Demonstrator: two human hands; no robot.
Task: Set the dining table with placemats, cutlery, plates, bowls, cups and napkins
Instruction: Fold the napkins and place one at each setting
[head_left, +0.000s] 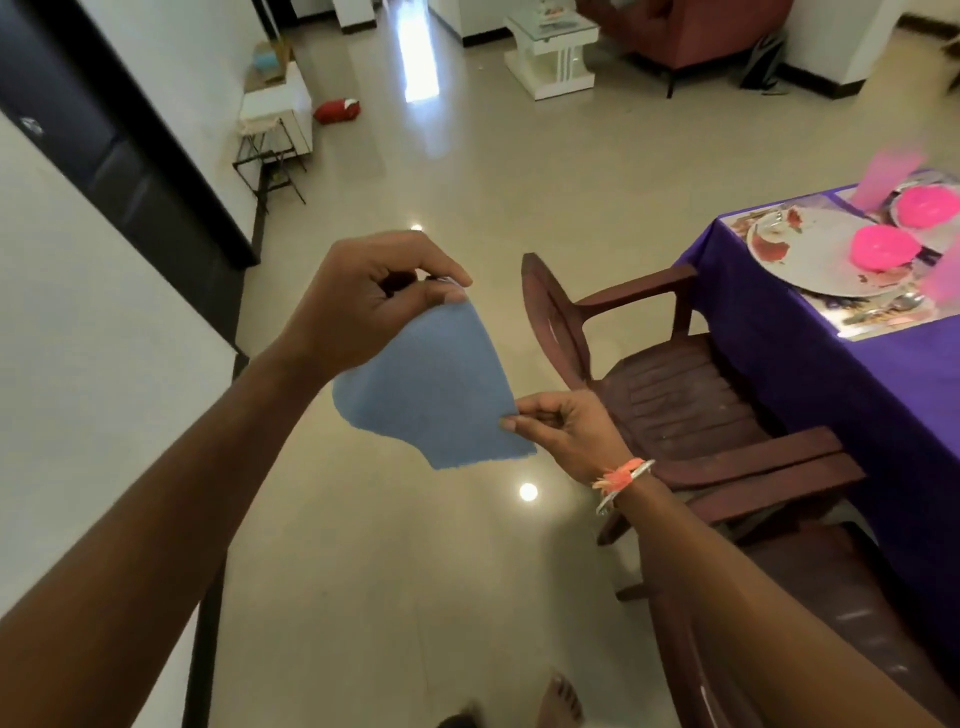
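Note:
A blue napkin (436, 389) hangs in the air over the floor, held between both hands. My left hand (363, 306) pinches its upper corner with thumb and fingertips. My right hand (563, 431) pinches its lower right corner. At the far right stands the dining table (810, 374) under a purple cloth. On it lie a placemat (883, 319), a steel plate (821, 260), two pink bowls (883, 249) upside down, a pink cup (883, 176) and cutlery (904, 304).
Two brown plastic armchairs (675, 395) stand along the table's left side, close to my right arm. A dark door (104, 150) fills the left wall. A stool (265, 150), a red bag (337, 110) and a white side table (556, 52) stand further back on the glossy floor.

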